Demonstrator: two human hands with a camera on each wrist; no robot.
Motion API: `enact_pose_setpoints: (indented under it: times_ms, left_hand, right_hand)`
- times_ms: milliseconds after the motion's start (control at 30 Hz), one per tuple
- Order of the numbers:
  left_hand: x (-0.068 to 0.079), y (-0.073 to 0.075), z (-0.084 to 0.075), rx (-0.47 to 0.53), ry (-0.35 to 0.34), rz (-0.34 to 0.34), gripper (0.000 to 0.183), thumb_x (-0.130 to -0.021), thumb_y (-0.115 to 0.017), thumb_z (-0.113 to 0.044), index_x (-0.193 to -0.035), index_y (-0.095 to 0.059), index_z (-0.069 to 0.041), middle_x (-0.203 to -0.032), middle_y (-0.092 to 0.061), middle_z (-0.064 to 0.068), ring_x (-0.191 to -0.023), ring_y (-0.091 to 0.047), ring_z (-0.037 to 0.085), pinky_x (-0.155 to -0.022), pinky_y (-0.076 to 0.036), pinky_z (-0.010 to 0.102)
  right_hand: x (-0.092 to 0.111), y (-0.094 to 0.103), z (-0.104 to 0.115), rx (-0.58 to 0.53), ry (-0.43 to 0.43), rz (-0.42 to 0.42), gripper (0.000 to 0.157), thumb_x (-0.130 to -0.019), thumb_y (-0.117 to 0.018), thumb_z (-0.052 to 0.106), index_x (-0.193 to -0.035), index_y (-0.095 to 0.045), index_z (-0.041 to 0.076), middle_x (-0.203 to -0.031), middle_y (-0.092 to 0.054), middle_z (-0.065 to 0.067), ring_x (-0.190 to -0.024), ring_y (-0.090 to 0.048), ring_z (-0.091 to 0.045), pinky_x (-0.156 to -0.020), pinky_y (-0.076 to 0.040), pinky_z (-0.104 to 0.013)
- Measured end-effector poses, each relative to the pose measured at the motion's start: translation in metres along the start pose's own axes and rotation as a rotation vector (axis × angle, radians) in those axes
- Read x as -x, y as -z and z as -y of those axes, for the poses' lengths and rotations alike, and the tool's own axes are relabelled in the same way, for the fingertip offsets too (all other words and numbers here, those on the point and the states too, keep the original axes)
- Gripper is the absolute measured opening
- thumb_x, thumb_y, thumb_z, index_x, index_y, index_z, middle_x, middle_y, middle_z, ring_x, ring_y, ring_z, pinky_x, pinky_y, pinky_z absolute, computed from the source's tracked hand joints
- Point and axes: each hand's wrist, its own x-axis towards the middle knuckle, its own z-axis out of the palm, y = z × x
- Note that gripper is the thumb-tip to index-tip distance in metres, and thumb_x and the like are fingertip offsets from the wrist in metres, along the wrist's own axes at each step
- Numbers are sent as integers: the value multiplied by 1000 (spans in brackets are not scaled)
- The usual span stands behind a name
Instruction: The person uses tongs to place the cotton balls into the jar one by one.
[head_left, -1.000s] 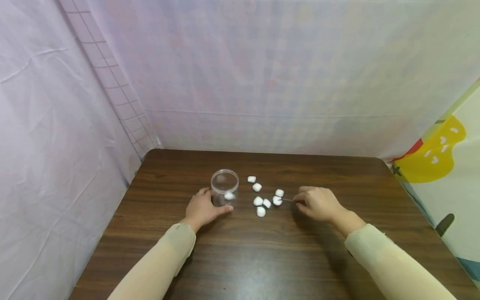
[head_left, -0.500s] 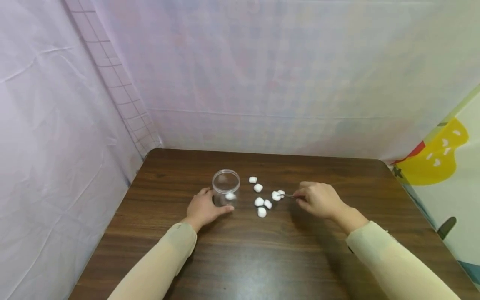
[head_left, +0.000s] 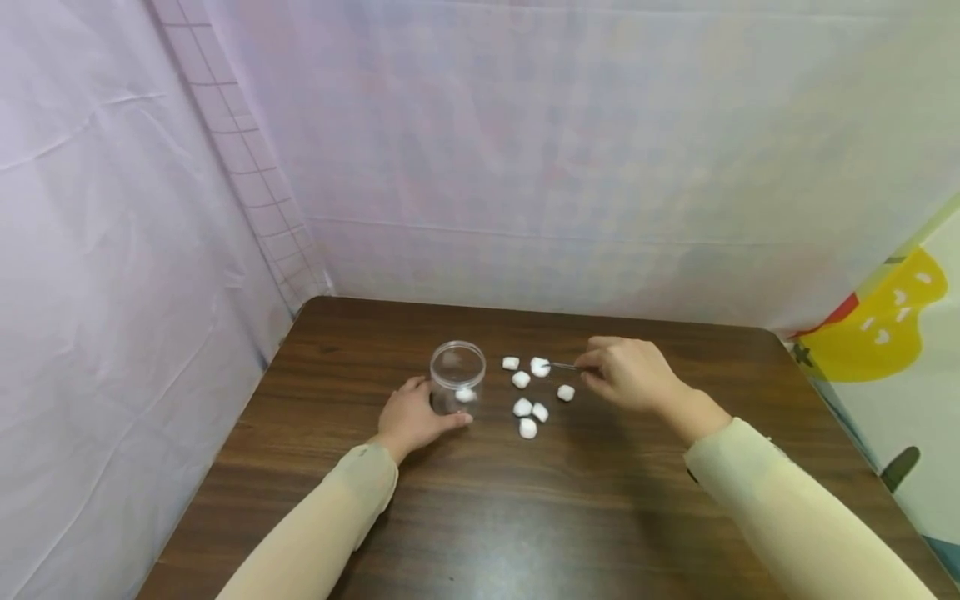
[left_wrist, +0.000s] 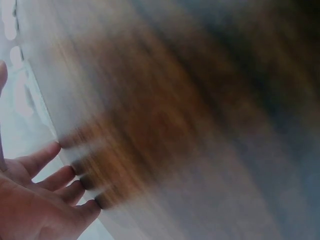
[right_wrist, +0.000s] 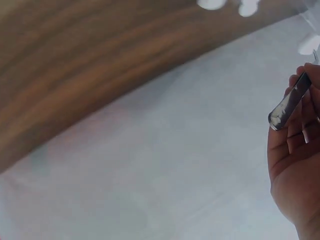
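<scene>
"Fingers (left_wrist: pixel 45 156) of the left hand (head_left: pixel 411 419): condition?"

"Spread about the clear jar (head_left: pixel 446 404), thumb on its near side, holding it upright on the tabletop (head_left: pixel 465 508). Its mouth is uncovered."

"Contents?"

"At least one white piece (head_left: pixel 465 395), seen through the wall. Whether others lie behind it cannot be told."

"Proceed rightward."

"Six loose white pieces (head_left: pixel 522 407) lie on the tabletop: two toward the far edge, three in a near cluster, one apart, farther right. Another, the picked piece (head_left: pixel 540 367), is at the tip of a slim metal tool (head_left: pixel 564 366), apparently tweezers, just beside the far two. Whether it is clear of the tabletop is uncertain."

"Right hand (head_left: pixel 630 372)?"

"Fingers pinching the tool; the right wrist view confirms its handle in their grip."

"Progress, in your judgement?"

"Early. One piece is visibly inside the jar, one is at the tool's tip but not yet inside, and six lie outside, touched by neither hand."
</scene>
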Motion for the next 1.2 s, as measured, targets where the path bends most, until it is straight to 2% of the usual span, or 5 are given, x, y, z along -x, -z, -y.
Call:
enact_pose_setpoints:
  times_ms: [300, 533, 800, 1200]
  left_hand:
    - [-2, -2, 2, -5, -3, -9, 93, -73, -73, -72, -141, -56, -11, -147, -47, 18, -134, -43, 41, -110, -32, 58]
    - [-4, -3, 0, -2, 3, -16, 90, -73, -75, -71, -140, -57, -14, -147, -47, 18, -132, -44, 43, -108, -35, 60]
    - [-4, -2, -5, -4, -5, -5, 90, -73, -74, -71, -141, -57, -14, -146, -47, 19, -132, -44, 42, -110, -32, 59]
    - [-2, -1, -6, -2, 7, 0, 90, -73, -75, -70, -141, -57, -14, -148, -46, 19, -133, -43, 43, -113, -28, 58]
  right_hand:
    - [-52, 19, 29, -9, 79, -46, 14, -83, -74, 17, -96, -80, 15, -83, -59, 8, -56, -47, -5, -43, -41, -28]
    - [-83, 6, 53, -8, 128, -20, 15, -82, -72, 16, -94, -80, 17, -82, -59, 9, -58, -50, -4, -44, -43, -26]
    - [-88, -5, 62, 4, 126, 39, 15, -81, -73, 15, -94, -80, 17, -81, -59, 10, -58, -50, -3, -44, -42, -23]
    - [-84, -9, 60, -11, 143, 33, 16, -81, -72, 16, -95, -80, 17, -82, -59, 10, -56, -47, -2, -43, -40, -22]
